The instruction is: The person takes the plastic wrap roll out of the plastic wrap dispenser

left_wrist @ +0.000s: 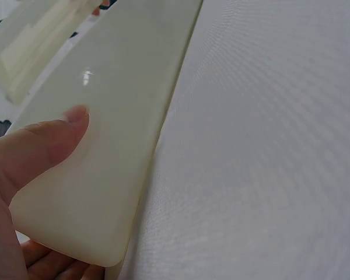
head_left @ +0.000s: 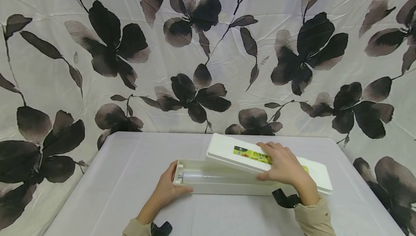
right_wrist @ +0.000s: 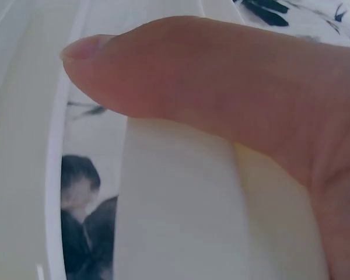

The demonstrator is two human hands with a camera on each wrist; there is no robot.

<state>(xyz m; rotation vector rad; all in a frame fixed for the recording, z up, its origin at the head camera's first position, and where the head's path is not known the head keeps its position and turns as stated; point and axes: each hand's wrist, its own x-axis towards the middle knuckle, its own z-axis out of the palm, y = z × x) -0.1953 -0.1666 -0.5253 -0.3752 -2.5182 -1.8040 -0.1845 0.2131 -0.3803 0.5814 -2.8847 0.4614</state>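
A long white cling film box (head_left: 227, 189) lies across the table with its left part uncovered. Inside it shows a roll of clear film (head_left: 204, 177). My left hand (head_left: 165, 189) grips the box's left end, thumb (left_wrist: 52, 137) flat on the front wall and fingers beyond the end. The white lid (head_left: 224, 149), with a green and yellow label (head_left: 250, 153), sits askew, its left end raised and its right end reaching past the box. My right hand (head_left: 284, 165) holds the lid across its width, thumb (right_wrist: 163, 70) along the near edge. The box's right end is hidden.
A white cloth covers the table (head_left: 130, 156). Behind it hangs a pale curtain (head_left: 247, 62) with dark flowers. Black straps with camera mounts (head_left: 286, 198) sit at both wrists, by beige sleeves (head_left: 313, 216).
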